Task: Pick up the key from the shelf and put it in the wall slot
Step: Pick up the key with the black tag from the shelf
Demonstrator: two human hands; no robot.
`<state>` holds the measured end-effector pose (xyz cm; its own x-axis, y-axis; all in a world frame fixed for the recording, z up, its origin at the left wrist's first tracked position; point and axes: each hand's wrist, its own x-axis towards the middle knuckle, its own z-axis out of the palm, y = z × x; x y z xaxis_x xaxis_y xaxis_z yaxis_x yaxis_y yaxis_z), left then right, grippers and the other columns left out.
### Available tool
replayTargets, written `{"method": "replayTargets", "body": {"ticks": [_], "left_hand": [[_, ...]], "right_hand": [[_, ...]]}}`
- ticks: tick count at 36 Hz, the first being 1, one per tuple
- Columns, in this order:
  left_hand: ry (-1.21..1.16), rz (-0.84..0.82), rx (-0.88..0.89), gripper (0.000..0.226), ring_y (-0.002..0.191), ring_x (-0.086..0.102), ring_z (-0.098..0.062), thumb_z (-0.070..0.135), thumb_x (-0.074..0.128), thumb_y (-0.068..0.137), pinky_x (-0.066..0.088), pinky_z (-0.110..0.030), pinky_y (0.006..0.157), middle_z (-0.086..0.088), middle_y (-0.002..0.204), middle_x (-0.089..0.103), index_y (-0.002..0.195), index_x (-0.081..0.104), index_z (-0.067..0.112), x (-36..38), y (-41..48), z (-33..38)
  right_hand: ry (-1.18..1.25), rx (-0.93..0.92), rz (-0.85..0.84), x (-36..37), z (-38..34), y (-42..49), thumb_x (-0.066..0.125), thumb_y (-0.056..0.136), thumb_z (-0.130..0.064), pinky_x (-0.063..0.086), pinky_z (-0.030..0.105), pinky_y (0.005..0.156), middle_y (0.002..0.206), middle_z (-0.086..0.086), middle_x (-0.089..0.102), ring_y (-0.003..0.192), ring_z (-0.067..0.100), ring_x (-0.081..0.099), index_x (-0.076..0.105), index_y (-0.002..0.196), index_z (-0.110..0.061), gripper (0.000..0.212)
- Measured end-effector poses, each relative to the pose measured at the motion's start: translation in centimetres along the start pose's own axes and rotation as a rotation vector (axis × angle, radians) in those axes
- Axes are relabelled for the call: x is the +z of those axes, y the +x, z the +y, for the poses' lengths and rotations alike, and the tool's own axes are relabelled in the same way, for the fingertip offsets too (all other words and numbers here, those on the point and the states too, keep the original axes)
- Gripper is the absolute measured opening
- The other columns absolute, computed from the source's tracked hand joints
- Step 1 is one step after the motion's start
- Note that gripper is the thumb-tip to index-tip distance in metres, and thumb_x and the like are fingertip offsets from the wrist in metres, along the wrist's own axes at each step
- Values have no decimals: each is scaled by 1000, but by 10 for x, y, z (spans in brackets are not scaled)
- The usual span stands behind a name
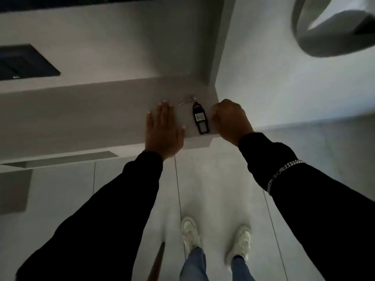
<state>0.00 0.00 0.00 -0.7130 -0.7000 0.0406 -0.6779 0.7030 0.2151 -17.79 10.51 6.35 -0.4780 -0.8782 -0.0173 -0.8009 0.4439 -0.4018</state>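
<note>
The key [200,118] lies on the shelf [101,116] between the hands — left hand [164,130] flat, fingers together, right hand [231,120] curled just beside it, holding nothing — so pinch the black fob and lift straight.

A: How many hands over the shelf [81,110]?
B: Two, a left hand [163,130] and a right hand [231,120].
A: And between them?
B: One key [199,116]. Below the hands, two shoes [190,234].

Right hand's [231,120] curled fingers are hidden; key's [185,101] blade is blurred.
</note>
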Motion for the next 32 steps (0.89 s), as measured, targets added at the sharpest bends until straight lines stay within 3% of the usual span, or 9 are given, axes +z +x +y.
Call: {"method": "replayTargets", "body": {"ticks": [2, 5, 10, 13, 15, 17, 21, 27, 32], "left_hand": [[12, -2, -13, 78, 151, 27, -40, 52, 28, 95, 20, -61, 122, -23, 163, 25, 152, 28, -1, -3, 5, -1], [48, 13, 33, 78, 152, 25, -39, 53, 29, 97, 21, -60, 122, -23, 164, 24, 153, 26, -1, -1, 7, -2], [52, -3, 46, 79, 154, 21, -38, 54, 28, 97, 19, -59, 124, -22, 165, 21, 155, 22, 0, -2, 8, -3], [39, -18, 36, 80, 154, 20, -36, 54, 29, 96, 18, -60, 124, -22, 165, 20, 155, 23, 0, -3, 8, -2], [26, -27, 28, 80, 154, 21, -36, 54, 30, 95, 18, -60, 124, -22, 165, 22, 154, 24, 0, -4, 9, -2], [24, -15, 35, 80, 154, 22, -36, 55, 30, 95, 19, -59, 124, -22, 165, 23, 154, 25, 0, -4, 8, -2], [12, -63, 11, 80, 153, 24, -37, 53, 30, 94, 20, -60, 123, -22, 164, 24, 154, 26, 0, -10, 7, 1], [-51, -193, -41, 91, 156, 14, -35, 58, 15, 86, 10, -58, 125, -19, 168, 13, 156, 16, 1, -25, 7, 8], [-160, -289, 50, 95, 156, 12, -31, 61, 9, 82, 12, -52, 125, -16, 168, 14, 155, 21, 1, -42, -7, 42]], "right_hand": [[17, 36, -1, 8, -8, 11, 51, 82, -33, 31, 31, 61, 71, 16, 51, 73, 38, 55, 44, 57, -10, 35], [34, 96, -6, 19, -19, 18, 53, 75, -48, 28, 28, 58, 61, 6, 45, 60, 28, 47, 35, 52, -15, 44], [131, 250, -4, 21, -26, 25, 58, 74, -34, 23, 26, 49, 55, 0, 42, 61, 26, 45, 41, 54, -12, 34], [198, 365, -16, 16, -24, 28, 70, 71, -28, 29, 15, 51, 62, 7, 63, 67, 29, 58, 60, 60, -3, 28], [324, 416, -8, 10, -22, 25, 76, 66, -26, 49, 23, 68, 73, 18, 71, 72, 34, 65, 67, 69, 2, 29], [469, 487, -19, 2, -21, 16, 80, 63, -24, 59, 40, 77, 69, 23, 69, 62, 34, 64, 67, 72, 6, 34], [942, 646, -101, -18, -25, -8, 80, 69, -1, 53, 24, 51, 45, 1, 59, 42, 11, 51, 67, 84, 7, 21], [1179, 574, -131, -54, -23, -66, 76, 74, 1, 53, 21, 53, 62, 8, 63, 53, 16, 57, 67, 76, -2, 9], [1295, 543, -73, -82, -6, -126, 71, 78, 1, 53, 21, 56, 71, 10, 66, 57, 18, 54, 72, 95, -1, 17]]}}
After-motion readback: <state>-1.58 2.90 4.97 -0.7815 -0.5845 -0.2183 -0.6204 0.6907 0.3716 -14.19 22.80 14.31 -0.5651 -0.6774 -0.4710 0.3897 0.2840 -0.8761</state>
